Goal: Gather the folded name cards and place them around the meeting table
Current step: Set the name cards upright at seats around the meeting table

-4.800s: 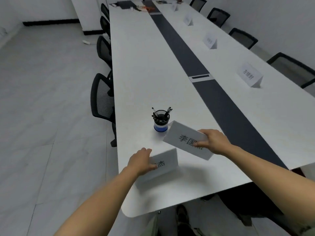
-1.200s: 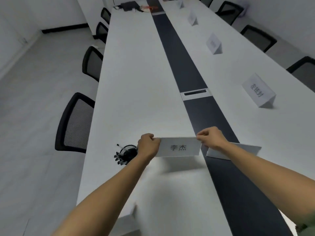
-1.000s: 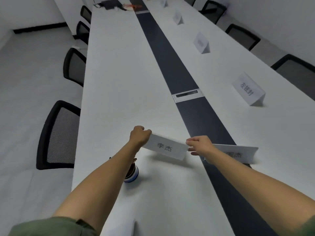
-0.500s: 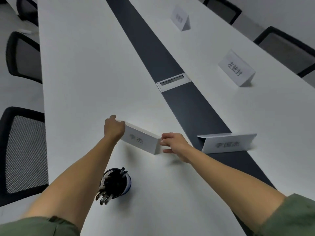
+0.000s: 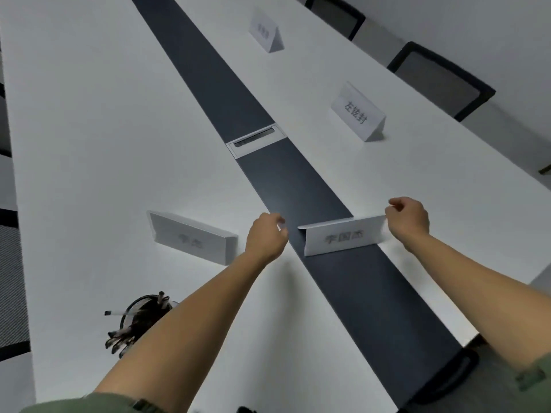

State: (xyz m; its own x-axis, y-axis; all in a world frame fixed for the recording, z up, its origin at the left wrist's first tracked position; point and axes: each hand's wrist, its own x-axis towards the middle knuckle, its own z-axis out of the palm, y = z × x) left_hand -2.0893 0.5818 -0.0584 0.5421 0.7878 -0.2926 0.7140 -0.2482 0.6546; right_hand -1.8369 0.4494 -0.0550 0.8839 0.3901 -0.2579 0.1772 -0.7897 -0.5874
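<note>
Two folded white name cards stand on the long white meeting table. One name card stands free on the left half. The other name card straddles the dark centre strip, its printed face towards me. My left hand hovers with curled fingers a short gap from that card's left end and holds nothing. At its right end my right hand, fingers curled, pinches the top corner.
Two more name cards stand along the right half, facing black mesh chairs. A cable box sits in the strip. A pen holder stands under my left forearm. Another chair is at the left edge.
Both hands let go of the left card, which now stands on the table, and moved right to the ends of the card on the strip. My view came closer.
</note>
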